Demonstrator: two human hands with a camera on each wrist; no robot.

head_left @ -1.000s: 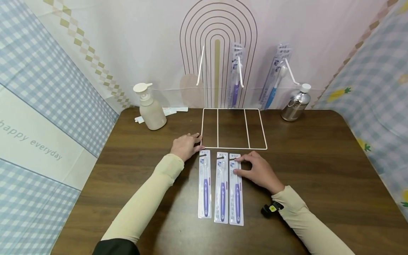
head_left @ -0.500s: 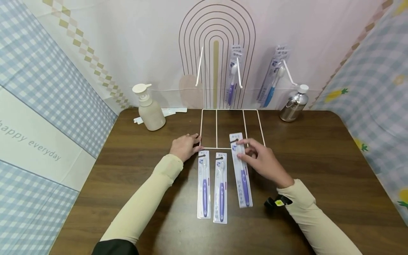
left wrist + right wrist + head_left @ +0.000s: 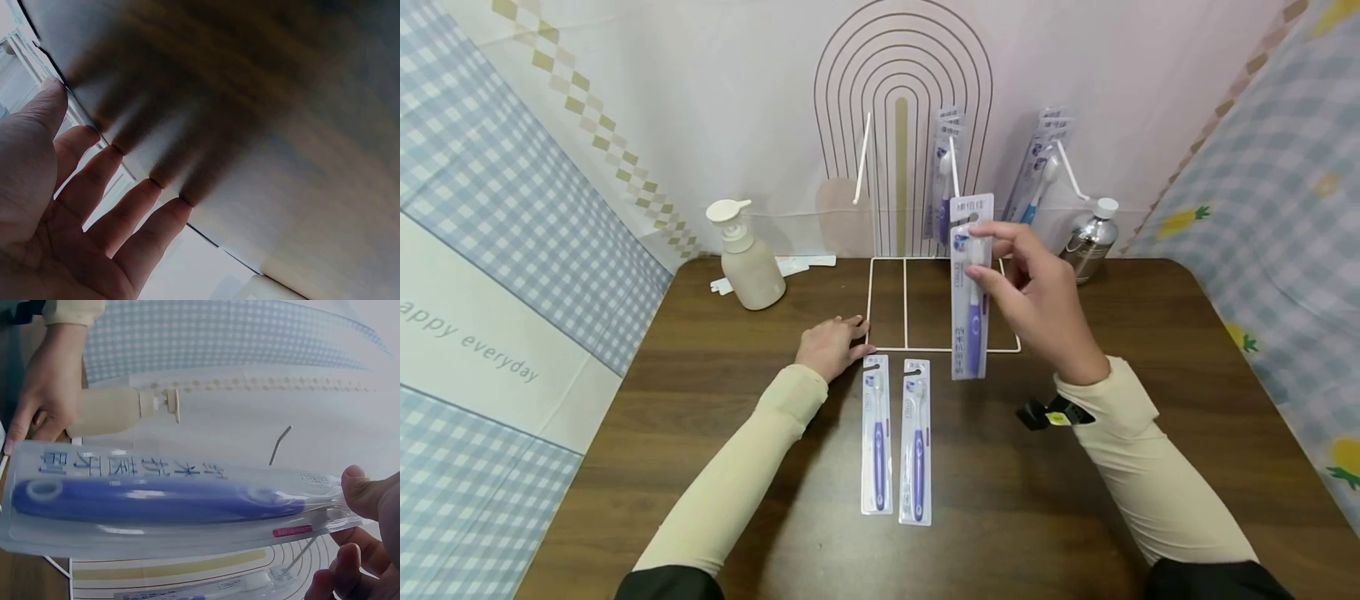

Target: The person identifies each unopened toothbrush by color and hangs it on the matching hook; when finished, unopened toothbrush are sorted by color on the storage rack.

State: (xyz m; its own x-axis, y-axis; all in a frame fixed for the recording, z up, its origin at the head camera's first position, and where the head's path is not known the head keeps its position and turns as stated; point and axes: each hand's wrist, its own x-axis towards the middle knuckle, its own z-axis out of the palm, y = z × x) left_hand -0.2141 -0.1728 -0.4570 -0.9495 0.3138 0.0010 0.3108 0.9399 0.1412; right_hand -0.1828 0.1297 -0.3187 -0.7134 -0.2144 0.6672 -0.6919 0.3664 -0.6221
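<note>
My right hand (image 3: 1037, 296) pinches a packaged toothbrush (image 3: 972, 333) between thumb and fingers near its top, holding it raised off the table in front of the rack. Its purple handle (image 3: 156, 503) shows through the clear blister in the right wrist view. My left hand (image 3: 829, 347) rests on the table, fingertips at the left side of the white wire rack's base (image 3: 925, 349). In the left wrist view its fingers (image 3: 134, 206) are extended, tips against the wood. Two more purple packaged toothbrushes (image 3: 879, 462) lie side by side before the rack.
Purple toothbrush packs (image 3: 943, 196) hang on the rack's middle hook, blue-handled ones (image 3: 1037, 187) on the right hook. The left hook (image 3: 862, 158) is bare. A pump bottle (image 3: 754, 271) stands left, a silver bottle (image 3: 1086, 250) right. White strips (image 3: 816, 261) lie behind the pump bottle.
My right hand has picked up the rightmost toothbrush pack from the row and raised it toward the middle hook, turning it more upright. My left hand stays in place.
</note>
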